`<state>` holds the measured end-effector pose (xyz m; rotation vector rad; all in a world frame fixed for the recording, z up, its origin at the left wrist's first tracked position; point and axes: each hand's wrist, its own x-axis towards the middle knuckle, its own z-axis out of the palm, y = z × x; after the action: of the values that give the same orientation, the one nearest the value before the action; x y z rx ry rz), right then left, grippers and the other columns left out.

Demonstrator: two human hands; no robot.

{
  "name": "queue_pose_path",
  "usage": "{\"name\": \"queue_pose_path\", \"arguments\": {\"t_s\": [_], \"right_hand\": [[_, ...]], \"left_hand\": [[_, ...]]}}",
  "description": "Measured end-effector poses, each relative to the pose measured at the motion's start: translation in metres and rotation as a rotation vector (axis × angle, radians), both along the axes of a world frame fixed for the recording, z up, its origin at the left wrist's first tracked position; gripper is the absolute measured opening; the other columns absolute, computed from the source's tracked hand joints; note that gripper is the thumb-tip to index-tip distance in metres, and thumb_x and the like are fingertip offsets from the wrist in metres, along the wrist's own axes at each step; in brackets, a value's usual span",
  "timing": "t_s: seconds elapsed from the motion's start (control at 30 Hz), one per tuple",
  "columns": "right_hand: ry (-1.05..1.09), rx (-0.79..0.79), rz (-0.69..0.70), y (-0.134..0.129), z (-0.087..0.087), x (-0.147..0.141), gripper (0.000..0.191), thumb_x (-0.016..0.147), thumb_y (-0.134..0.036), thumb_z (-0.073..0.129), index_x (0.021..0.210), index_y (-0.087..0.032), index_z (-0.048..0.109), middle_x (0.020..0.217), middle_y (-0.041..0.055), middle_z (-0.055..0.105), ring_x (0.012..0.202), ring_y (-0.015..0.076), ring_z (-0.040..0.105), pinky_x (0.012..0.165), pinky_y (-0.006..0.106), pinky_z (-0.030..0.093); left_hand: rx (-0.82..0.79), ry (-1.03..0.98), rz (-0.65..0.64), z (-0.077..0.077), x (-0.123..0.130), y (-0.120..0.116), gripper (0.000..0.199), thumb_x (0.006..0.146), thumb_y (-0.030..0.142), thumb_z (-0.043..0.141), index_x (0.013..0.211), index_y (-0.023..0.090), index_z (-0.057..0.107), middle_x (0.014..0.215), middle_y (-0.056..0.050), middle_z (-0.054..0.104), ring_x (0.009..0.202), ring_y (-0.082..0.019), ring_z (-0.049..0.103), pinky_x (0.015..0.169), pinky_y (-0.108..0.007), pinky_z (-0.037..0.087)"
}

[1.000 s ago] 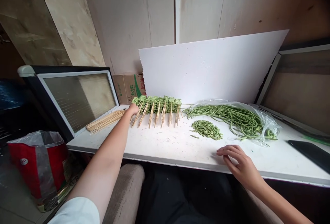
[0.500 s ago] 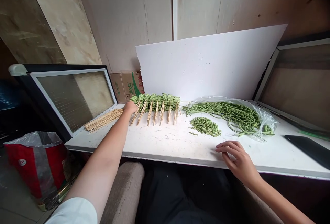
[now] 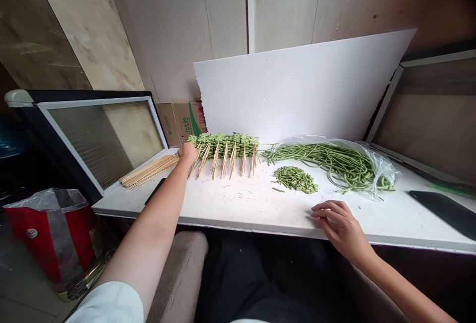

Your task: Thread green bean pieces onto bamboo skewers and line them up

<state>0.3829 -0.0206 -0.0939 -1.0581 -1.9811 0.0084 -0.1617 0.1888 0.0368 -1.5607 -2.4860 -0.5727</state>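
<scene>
My left hand (image 3: 188, 151) is closed at the left end of a row of stacked green bean skewers (image 3: 223, 143). Its fingers face away from me, so whatever they grip is hidden. Bare stick ends (image 3: 223, 162) of the skewers point towards me. Just left of that hand lies a bundle of bare wooden skewers (image 3: 148, 172). My right hand (image 3: 340, 224) rests at the table's front edge with loosely bent, parted fingers and nothing in them. Beyond it is a pile of cut green bean pieces (image 3: 296, 179).
Long green beans (image 3: 330, 159) lie in a clear plastic bag (image 3: 385, 174) at the right of the white table (image 3: 238, 209). A flat black object (image 3: 442, 211) is at far right. Another dark object (image 3: 154, 191) shows beneath my left forearm. A red bag (image 3: 35, 243) stands on the floor.
The view has shifted slightly. My left hand stays at the skewer row, its forearm a little to the right, uncovering a dark object on the table. My right hand keeps its pose.
</scene>
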Motion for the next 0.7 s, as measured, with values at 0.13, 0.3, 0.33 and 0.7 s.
{"name": "queue_pose_path", "arguments": {"t_s": [0.13,0.3,0.33,0.7], "right_hand": [[0.006,-0.002,0.004,0.001,-0.002,0.000,0.023,0.099,-0.030,0.055,0.091,-0.028,0.077,0.104,0.0105,0.074,0.104,0.0319,0.063,0.086,0.048,0.056],[0.013,-0.004,0.009,0.000,-0.002,0.000,0.022,0.098,-0.031,0.057,0.089,-0.028,0.077,0.104,0.0104,0.074,0.105,0.0321,0.062,0.087,0.049,0.056],[0.014,-0.004,0.008,0.000,-0.002,0.000,0.022,0.098,-0.031,0.057,0.089,-0.028,0.077,0.104,0.0103,0.074,0.105,0.0321,0.062,0.087,0.049,0.056],[0.004,-0.009,-0.014,0.001,-0.003,-0.001,0.023,0.098,-0.031,0.056,0.089,-0.028,0.077,0.105,0.0099,0.074,0.106,0.0319,0.061,0.089,0.049,0.055]], "left_hand": [[0.022,0.033,-0.013,0.001,0.003,-0.004,0.013,0.088,0.025,0.069,0.086,0.012,0.069,0.088,-0.017,0.069,0.095,-0.034,0.063,0.077,-0.038,0.046],[0.037,0.052,-0.049,-0.002,0.004,-0.006,0.016,0.091,0.024,0.063,0.087,0.011,0.070,0.091,-0.018,0.069,0.092,-0.033,0.064,0.078,-0.039,0.045],[0.036,0.054,-0.054,-0.003,0.005,-0.007,0.017,0.092,0.023,0.062,0.087,0.010,0.070,0.091,-0.018,0.069,0.091,-0.033,0.064,0.078,-0.039,0.045],[0.041,0.103,-0.055,-0.010,0.001,-0.015,0.035,0.101,0.034,0.050,0.090,0.011,0.074,0.094,-0.018,0.072,0.092,-0.033,0.065,0.081,-0.038,0.049]]}}
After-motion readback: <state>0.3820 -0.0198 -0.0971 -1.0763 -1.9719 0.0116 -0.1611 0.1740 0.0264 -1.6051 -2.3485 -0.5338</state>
